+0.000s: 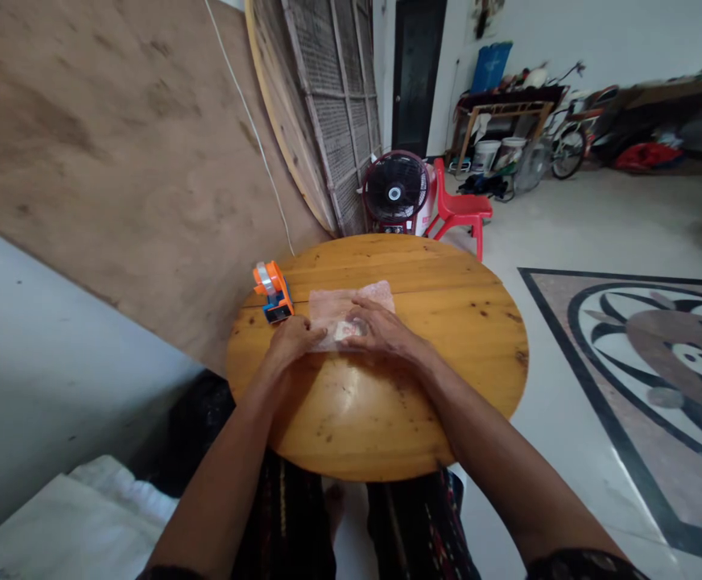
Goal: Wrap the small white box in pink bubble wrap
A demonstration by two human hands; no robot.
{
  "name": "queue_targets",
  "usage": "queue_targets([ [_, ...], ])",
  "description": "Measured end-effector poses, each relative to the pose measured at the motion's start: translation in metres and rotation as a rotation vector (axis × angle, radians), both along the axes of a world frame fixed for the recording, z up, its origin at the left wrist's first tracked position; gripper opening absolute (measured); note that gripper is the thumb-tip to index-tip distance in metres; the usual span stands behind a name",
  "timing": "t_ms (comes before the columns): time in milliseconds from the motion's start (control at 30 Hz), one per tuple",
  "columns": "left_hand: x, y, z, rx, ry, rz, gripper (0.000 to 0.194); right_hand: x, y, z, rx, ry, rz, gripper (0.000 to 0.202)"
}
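- A pinkish, bubbly-looking sheet [327, 301] is lying mid-frame on the wooden counter [351, 439]; it is probably being light, soft and springy, its edges offering the best hold.
- A small printed packet [346, 330] is resting on the sheet's near part, looking light and perhaps stiffer; its sides are seeming easiest to grip.
- The right hand [380, 326] is arching around the packet, thumb and fingers apart; I cannot tell whether they are clamping.
- The left hand [294, 338] is touching the sheet's left edge, its grip not showing clearly.

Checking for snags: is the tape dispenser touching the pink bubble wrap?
Apart: the head view shows wooden tabletop between the tape dispenser and pink bubble wrap.
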State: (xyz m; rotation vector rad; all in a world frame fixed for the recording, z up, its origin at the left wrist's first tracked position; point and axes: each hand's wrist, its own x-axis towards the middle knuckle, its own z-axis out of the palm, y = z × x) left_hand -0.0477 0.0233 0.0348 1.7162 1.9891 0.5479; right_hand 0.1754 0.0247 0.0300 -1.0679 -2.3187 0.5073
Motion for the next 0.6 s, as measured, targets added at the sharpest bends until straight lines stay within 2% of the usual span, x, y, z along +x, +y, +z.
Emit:
queue_targets([
  [133, 0.003, -0.001, -0.003, 0.018, -0.203, 0.017, 0.023, 0.001, 0.002, -0.001, -0.006, 0.039, 0.055, 0.044],
  [333, 0.008, -0.012, -0.002, 0.032, -0.593, 0.021, 0.038, 0.001, 0.006, -0.009, 0.013, 0.067, 0.064, 0.046],
  [600, 0.016, -0.012, -0.001, 0.013, -0.832, 0.044, 0.038, 0.001, 0.003, -0.003, -0.012, 0.033, 0.072, 0.045],
])
